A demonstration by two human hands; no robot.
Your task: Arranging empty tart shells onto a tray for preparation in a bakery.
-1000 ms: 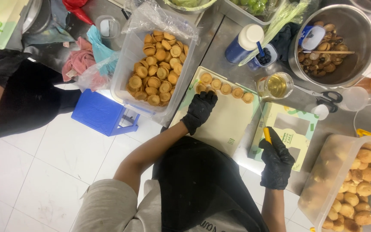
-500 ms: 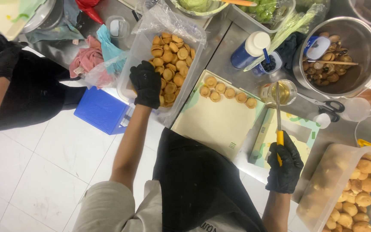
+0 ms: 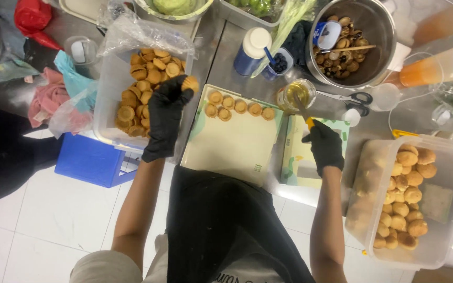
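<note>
Head view: left hand (image 3: 164,112) pinches a pastry shell (image 3: 190,83) at its fingertips.

The floor (image 3: 22,225) in the lower left of the frame has white square tiles with thin grey joints. A steel worktop (image 3: 221,57) runs across the upper part. Below its edge, at the left, stands a blue box (image 3: 87,165). The light is even and bright.

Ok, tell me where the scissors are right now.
In the head view, the scissors lie on the steel counter, just below the metal pot and above the right hand.
</note>
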